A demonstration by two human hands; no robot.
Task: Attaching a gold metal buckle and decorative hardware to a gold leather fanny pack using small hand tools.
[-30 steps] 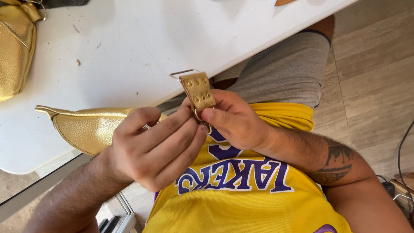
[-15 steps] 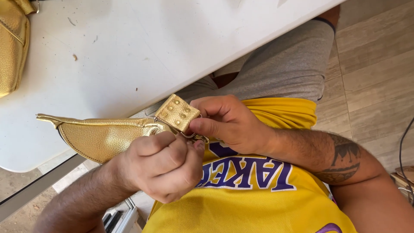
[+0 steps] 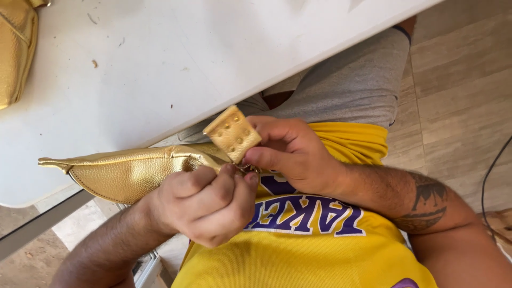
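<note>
1. The left hand (image 3: 205, 205) is curled in a fist over the person's lap, fingertips pinching the base of a small gold pebbled leather strap tab (image 3: 232, 134) dotted with punched holes.
2. The right hand (image 3: 290, 152) pinches the same tab from the other side.
3. The tab joins a flat gold grained leather pouch (image 3: 128, 170), stretching left under the white surface (image 3: 213, 58) edge.
4. Another gold leather bag (image 3: 16, 48) lies at the surface's far left corner.
</note>
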